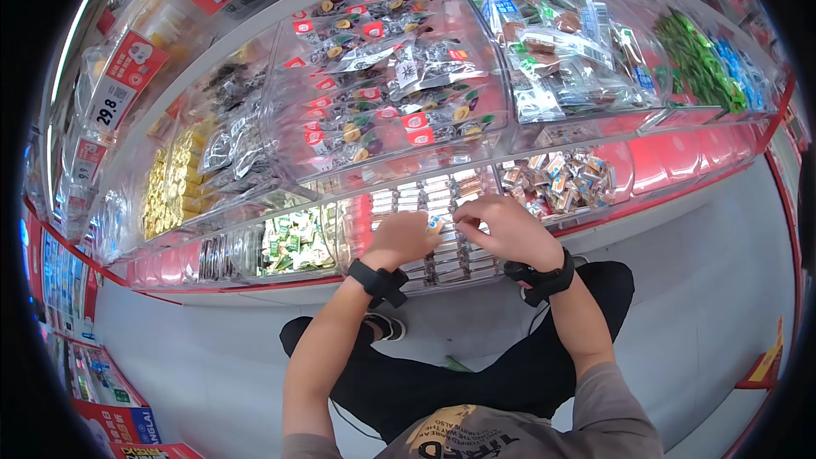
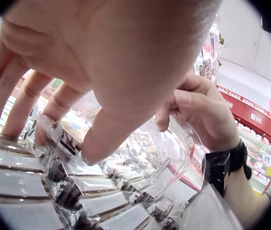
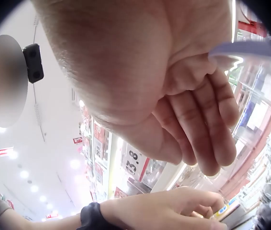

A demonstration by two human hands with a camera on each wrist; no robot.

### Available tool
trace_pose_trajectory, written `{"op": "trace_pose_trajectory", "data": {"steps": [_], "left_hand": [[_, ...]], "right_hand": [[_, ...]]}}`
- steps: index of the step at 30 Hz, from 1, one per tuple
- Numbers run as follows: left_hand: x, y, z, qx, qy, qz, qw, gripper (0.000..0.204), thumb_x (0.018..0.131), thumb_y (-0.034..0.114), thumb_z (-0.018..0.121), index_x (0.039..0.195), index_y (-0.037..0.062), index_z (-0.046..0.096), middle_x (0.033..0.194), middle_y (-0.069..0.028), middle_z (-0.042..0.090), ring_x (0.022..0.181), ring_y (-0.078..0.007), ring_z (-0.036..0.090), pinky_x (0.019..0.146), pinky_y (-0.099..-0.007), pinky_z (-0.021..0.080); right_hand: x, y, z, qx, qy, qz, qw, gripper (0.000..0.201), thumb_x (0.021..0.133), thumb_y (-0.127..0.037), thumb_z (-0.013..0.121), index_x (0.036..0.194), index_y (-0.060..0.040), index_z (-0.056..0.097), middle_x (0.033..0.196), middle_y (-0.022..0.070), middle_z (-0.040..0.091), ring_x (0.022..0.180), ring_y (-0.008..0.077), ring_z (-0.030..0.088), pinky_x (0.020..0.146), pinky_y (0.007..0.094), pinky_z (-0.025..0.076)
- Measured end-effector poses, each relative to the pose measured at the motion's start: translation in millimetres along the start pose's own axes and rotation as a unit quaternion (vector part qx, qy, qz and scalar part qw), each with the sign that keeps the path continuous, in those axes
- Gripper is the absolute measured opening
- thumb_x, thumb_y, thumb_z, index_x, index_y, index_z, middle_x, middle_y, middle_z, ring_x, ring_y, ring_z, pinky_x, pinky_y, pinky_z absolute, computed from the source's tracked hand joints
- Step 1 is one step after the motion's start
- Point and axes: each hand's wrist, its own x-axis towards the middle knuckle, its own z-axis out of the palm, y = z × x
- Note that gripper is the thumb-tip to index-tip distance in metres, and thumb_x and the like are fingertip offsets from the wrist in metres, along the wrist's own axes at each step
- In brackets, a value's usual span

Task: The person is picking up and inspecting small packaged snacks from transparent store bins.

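My left hand (image 1: 404, 238) reaches down over rows of small wrapped packets (image 1: 448, 260) in the lower bin. Between its thumb and fingers it pinches one small packet (image 2: 64, 143), whose blue and yellow print (image 3: 228, 208) shows in the right wrist view. More wrapped packets (image 2: 104, 203) lie in lines just beneath that hand. My right hand (image 1: 508, 228) hovers to the right, a short way off, over the edge of the same bin. Its fingers bend loosely with nothing visible in them, and its palm (image 3: 164, 86) faces the right wrist camera.
Above are clear bins of bagged dried fruit (image 1: 408, 68) and other bagged snacks (image 1: 561, 42). Lower bins hold green-white packets (image 1: 297, 240) at left and loose mixed packets (image 1: 557, 180) at right. A clear bin wall (image 2: 207, 208) stands beside the left hand.
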Motion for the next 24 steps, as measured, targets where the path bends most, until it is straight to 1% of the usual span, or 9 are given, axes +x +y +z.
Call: {"op": "trace_pose_trajectory", "data": {"steps": [1, 4, 8, 10, 14, 15, 18, 21, 24], "left_hand": [[0, -4, -1, -0.01, -0.002, -0.005, 1.0, 0.048, 0.077, 0.047, 0.067, 0.092, 0.0012, 0.061, 0.087, -0.0199, 0.065, 0.085, -0.0356, 0.064, 0.074, -0.0437, 0.048], [-2, -15, -8, -0.06, 0.05, 0.004, 0.997, 0.049, 0.077, 0.04, 0.07, 0.102, 0.0002, 0.057, 0.093, -0.0218, 0.065, 0.089, -0.0376, 0.063, 0.077, -0.0418, 0.049], [4, -34, -3, -0.106, 0.119, 0.032, 0.987, 0.045, 0.077, 0.027, 0.071, 0.103, -0.0049, 0.054, 0.084, -0.022, 0.065, 0.079, -0.0344, 0.066, 0.07, -0.0425, 0.051], [4, -36, -5, -0.221, 0.084, -0.052, 0.97, 0.041, 0.081, 0.028, 0.069, 0.101, -0.0048, 0.054, 0.077, -0.0193, 0.064, 0.068, -0.0278, 0.066, 0.06, -0.0381, 0.051], [3, -34, -10, -0.412, 0.047, -0.176, 0.893, 0.032, 0.089, 0.025, 0.061, 0.098, -0.0041, 0.053, 0.067, -0.0135, 0.062, 0.052, -0.0171, 0.062, 0.045, -0.0288, 0.048], [2, -35, -10, -0.397, 0.053, -0.175, 0.899, 0.028, 0.093, 0.022, 0.056, 0.095, -0.005, 0.053, 0.066, -0.0133, 0.062, 0.054, -0.0178, 0.063, 0.044, -0.0273, 0.049], [2, -35, -8, -0.389, 0.066, -0.178, 0.901, 0.032, 0.09, 0.021, 0.059, 0.096, -0.0094, 0.051, 0.07, -0.0165, 0.063, 0.055, -0.0186, 0.064, 0.044, -0.0278, 0.052], [3, -35, -5, -0.329, 0.101, -0.171, 0.923, 0.036, 0.085, 0.018, 0.061, 0.1, -0.0128, 0.05, 0.076, -0.0182, 0.063, 0.059, -0.0208, 0.067, 0.044, -0.0292, 0.054], [3, -33, -10, -0.329, 0.079, -0.175, 0.925, 0.038, 0.081, 0.014, 0.062, 0.103, -0.0134, 0.048, 0.079, -0.0186, 0.063, 0.063, -0.0236, 0.069, 0.046, -0.0305, 0.056]], "right_hand": [[-1, 0, 0, -0.002, 0.001, 0.001, 1.0, 0.014, 0.083, -0.013, 0.063, 0.093, -0.0027, 0.065, 0.08, 0.0125, 0.066, 0.076, 0.0275, 0.064, 0.07, 0.0373, 0.049], [-1, 0, -1, -0.005, 0.001, 0.001, 1.0, 0.014, 0.083, -0.014, 0.062, 0.092, -0.003, 0.065, 0.08, 0.0122, 0.066, 0.076, 0.0278, 0.063, 0.071, 0.0379, 0.048], [-1, 2, 0, -0.007, 0.0, -0.002, 1.0, 0.014, 0.084, -0.015, 0.061, 0.091, -0.0031, 0.064, 0.079, 0.0121, 0.065, 0.077, 0.0288, 0.063, 0.072, 0.0385, 0.047], [-1, 3, 1, -0.006, 0.003, -0.008, 1.0, 0.013, 0.084, -0.015, 0.061, 0.091, -0.0032, 0.064, 0.079, 0.0121, 0.065, 0.077, 0.0291, 0.063, 0.072, 0.0386, 0.047], [-2, 2, 1, -0.001, 0.012, -0.015, 1.0, 0.013, 0.084, -0.014, 0.061, 0.089, -0.003, 0.063, 0.078, 0.0122, 0.065, 0.077, 0.0293, 0.062, 0.071, 0.0388, 0.047], [-2, 2, 2, -0.002, 0.015, -0.016, 1.0, 0.013, 0.083, -0.014, 0.061, 0.089, -0.0029, 0.063, 0.078, 0.0122, 0.064, 0.076, 0.0293, 0.062, 0.071, 0.0389, 0.047], [-3, 4, 3, -0.011, 0.023, -0.03, 0.999, 0.012, 0.083, -0.014, 0.061, 0.088, -0.0028, 0.063, 0.077, 0.0121, 0.064, 0.075, 0.0296, 0.062, 0.07, 0.0393, 0.047], [-2, 6, 4, -0.014, 0.026, -0.039, 0.999, 0.011, 0.083, -0.013, 0.061, 0.087, -0.0028, 0.062, 0.076, 0.0123, 0.063, 0.075, 0.0298, 0.061, 0.069, 0.0396, 0.046], [-3, 5, 3, 0.001, 0.023, -0.03, 0.999, 0.011, 0.083, -0.013, 0.061, 0.087, -0.003, 0.063, 0.076, 0.0125, 0.063, 0.075, 0.0299, 0.061, 0.071, 0.0399, 0.046]]}}
